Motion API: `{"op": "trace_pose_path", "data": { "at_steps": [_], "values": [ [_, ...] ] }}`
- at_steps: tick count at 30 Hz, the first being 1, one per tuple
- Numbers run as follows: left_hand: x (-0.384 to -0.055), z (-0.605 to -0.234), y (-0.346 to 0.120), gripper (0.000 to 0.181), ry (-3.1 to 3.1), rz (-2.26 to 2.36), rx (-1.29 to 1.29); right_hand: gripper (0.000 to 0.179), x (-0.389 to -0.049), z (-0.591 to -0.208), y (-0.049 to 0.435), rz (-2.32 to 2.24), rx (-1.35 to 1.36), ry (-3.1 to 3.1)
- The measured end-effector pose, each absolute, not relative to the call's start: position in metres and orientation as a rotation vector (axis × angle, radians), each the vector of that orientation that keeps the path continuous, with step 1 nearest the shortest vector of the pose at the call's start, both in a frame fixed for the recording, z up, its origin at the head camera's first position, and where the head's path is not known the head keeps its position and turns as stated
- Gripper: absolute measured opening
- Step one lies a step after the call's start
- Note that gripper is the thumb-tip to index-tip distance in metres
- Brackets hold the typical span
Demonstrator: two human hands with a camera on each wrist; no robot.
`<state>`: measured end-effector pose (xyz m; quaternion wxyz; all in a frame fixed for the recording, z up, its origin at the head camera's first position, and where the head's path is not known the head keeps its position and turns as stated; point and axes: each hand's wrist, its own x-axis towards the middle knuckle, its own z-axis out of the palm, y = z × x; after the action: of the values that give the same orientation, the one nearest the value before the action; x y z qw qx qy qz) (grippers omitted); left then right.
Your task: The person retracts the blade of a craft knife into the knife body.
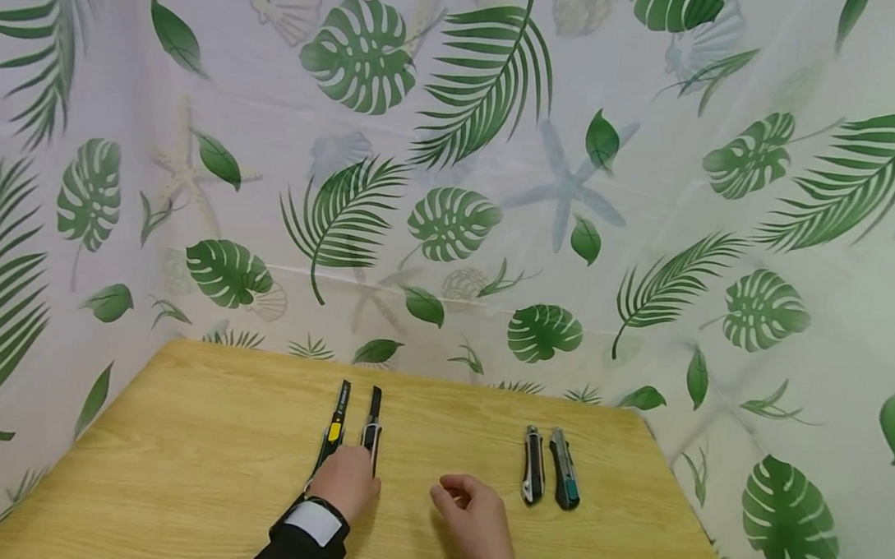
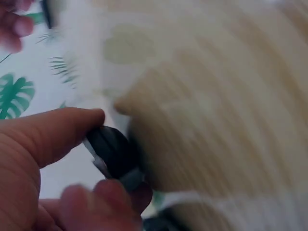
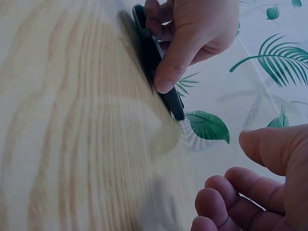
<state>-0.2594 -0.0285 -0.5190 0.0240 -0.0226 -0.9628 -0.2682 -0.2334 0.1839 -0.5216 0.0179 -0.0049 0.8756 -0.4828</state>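
Left hand pinches a snap-off knife at its one o'clock; right hand empty, fingers loosely curled.
On the table, a yellow-slider cutter at the left hand's eleven; silver cutter and teal-slider cutter toward the right's two.

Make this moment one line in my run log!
left hand: grips black-silver cutter | yellow-slider cutter: just left | right hand: holds nothing | silver cutter, teal-slider cutter: side by side, farther right on table
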Motion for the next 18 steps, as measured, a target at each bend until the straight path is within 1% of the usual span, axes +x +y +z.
{"op": "trace_pose_path", "data": {
  "at_steps": [3,6,8,11,14,18],
  "values": [
    [-0.254,-0.522,-0.036,0.034,-2.962,-1.01,-0.089,0.041,-0.232,-0.523,0.181,-1.569,0.001,2.637],
    [-0.24,-0.524,-0.039,0.031,-2.934,-1.144,-0.108,0.047,-0.23,-0.524,0.178,-1.673,0.014,2.53],
    [-0.227,-0.523,-0.036,0.027,-2.909,-1.192,-0.167,0.051,-0.227,-0.524,0.174,-1.765,0.011,2.424],
    [-0.205,-0.518,-0.03,0.033,-2.874,-1.182,-0.312,0.052,-0.224,-0.524,0.169,-1.892,-0.027,2.264],
    [-0.186,-0.512,-0.025,0.041,-2.835,-1.066,-0.45,0.045,-0.222,-0.522,0.163,-2.009,-0.03,2.141],
    [-0.175,-0.506,-0.024,0.044,-2.815,-1.061,-0.5,0.032,-0.218,-0.516,0.16,-2.129,0.03,2.029]
  ]
}}
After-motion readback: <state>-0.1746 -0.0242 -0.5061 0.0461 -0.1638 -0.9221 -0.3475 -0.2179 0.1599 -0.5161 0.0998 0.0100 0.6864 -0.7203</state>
